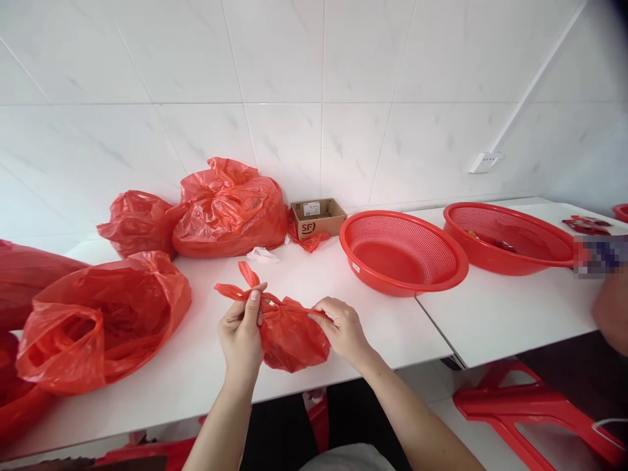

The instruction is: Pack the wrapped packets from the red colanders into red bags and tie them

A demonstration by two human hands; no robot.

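A small red plastic bag point(289, 337) is held just above the front of the white table point(196, 373). My left hand point(241, 330) pinches one twisted handle of the bag at its top left, the handle end sticking up past my thumb. My right hand point(343, 327) grips the other handle at the bag's right side. The handles are pulled apart between the two hands, and the bag bulges as if something is inside.
Larger red bags lie at the left point(98, 320) and at the back point(230, 209), point(140, 222). A small cardboard box point(318, 217) stands by the wall. Two red mesh basins point(402, 252), point(510, 235) sit to the right. Another person's arm point(611, 307) shows at the right edge. Red stools point(534, 405) stand below.
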